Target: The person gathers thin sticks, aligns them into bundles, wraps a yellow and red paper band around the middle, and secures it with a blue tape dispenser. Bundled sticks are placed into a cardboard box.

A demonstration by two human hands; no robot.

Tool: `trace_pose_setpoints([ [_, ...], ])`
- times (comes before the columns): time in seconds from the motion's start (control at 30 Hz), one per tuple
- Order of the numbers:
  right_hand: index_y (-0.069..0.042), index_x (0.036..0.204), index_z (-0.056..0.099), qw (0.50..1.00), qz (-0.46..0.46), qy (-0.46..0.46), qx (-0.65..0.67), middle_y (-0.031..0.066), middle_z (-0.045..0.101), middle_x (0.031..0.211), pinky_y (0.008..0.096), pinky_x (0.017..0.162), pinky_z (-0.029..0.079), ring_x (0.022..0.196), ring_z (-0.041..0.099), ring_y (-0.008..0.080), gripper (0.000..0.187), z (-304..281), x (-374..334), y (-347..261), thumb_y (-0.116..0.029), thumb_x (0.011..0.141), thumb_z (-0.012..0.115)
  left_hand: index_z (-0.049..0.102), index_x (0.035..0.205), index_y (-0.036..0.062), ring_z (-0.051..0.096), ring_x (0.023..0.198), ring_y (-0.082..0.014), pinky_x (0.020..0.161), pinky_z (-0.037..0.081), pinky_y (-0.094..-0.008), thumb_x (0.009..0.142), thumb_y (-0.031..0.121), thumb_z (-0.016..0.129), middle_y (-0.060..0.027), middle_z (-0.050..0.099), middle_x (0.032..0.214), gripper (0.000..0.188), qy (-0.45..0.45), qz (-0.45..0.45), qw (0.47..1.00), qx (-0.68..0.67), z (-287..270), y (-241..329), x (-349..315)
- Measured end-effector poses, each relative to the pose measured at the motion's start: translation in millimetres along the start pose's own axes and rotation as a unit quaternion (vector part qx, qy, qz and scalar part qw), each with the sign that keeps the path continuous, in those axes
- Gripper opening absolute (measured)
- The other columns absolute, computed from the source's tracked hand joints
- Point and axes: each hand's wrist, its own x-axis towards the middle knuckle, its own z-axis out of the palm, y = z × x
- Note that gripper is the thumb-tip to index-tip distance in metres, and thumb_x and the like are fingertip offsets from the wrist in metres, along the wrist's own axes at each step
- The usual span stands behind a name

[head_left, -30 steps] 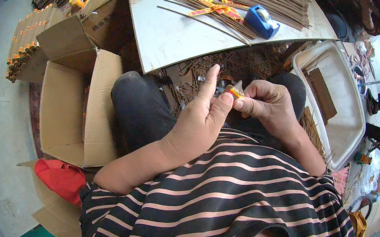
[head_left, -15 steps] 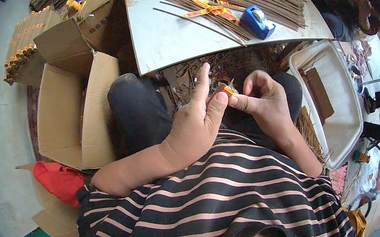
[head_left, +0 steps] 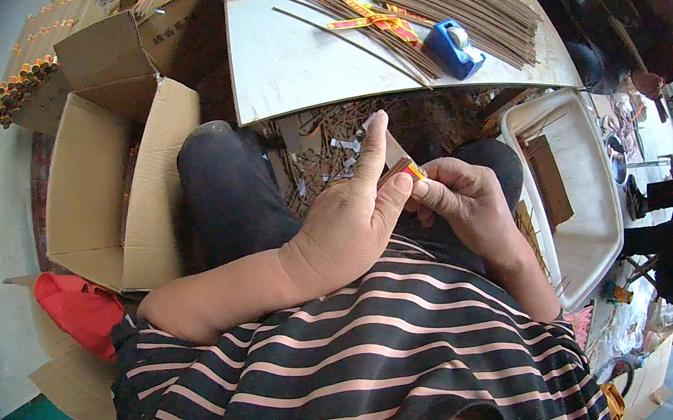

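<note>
Fingers (head_left: 434,195) of the right hand (head_left: 472,198) pinch the red-and-yellow band (head_left: 415,171) on a bundle of incense sticks (head_left: 396,170) above the lap; the left hand (head_left: 344,218) grips it under its thumb, forefinger straight. Beyond, a blue tape dispenser (head_left: 453,50) sits beside loose incense sticks (head_left: 467,3) on the white worktop (head_left: 308,63).

I record moderate, diffuse light on my feed. The tabletop (head_left: 289,58) at twelve o'clock reads pale and bright, its front edge bowed; deep shadow lies beneath. Black vignetting rings the view. At three o'clock, I find detail soft.
</note>
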Motion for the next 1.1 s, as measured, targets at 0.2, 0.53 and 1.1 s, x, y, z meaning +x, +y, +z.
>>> trace_pose_setpoints([
  [0.2, 0.002, 0.094, 0.058, 0.999, -0.024, -0.027, -0.023, 0.0031, 0.058, 0.076, 0.0214, 0.06, 0.043, 0.068, 0.051, 0.0083, 0.028, -2, -2, 1, -0.025, 0.087, 0.056, 0.001, 0.138, -0.0034, 0.059, 0.055, -0.0256, 0.054, 0.048, -0.0328, 0.095, 0.033, 0.034, -0.0174, 0.057, 0.063, 0.065, -0.011, 0.033, 0.999, -0.009, 2, -4, -1],
  [0.53, 0.004, 0.106, 0.052, 0.978, -0.029, -0.207, 0.023, 0.0034, 0.058, 0.091, 0.0228, 0.073, 0.044, 0.083, 0.052, 0.0092, 0.031, -29, 1, 6, -0.02, 0.086, 0.058, -0.008, 0.137, -0.0035, 0.063, 0.068, -0.0262, 0.066, 0.049, -0.029, 0.095, 0.034, 0.036, -0.0226, 0.06, 0.076, 0.071, -0.141, 0.008, 0.984, -0.104, -2, 2, 1],
  [1.1, 0.006, 0.098, 0.058, 0.962, -0.064, -0.24, -0.115, 0.0123, 0.059, 0.085, 0.029, 0.07, 0.045, 0.078, 0.056, 0.018, 0.03, -41, 2, -14, -0.022, 0.086, 0.058, -0.009, 0.136, -0.004, 0.06, 0.092, -0.0326, 0.08, 0.048, -0.0335, 0.09, 0.037, 0.046, -0.0302, 0.055, 0.103, 0.082, -0.169, -0.023, 0.973, -0.156, 21, -14, 7],
])
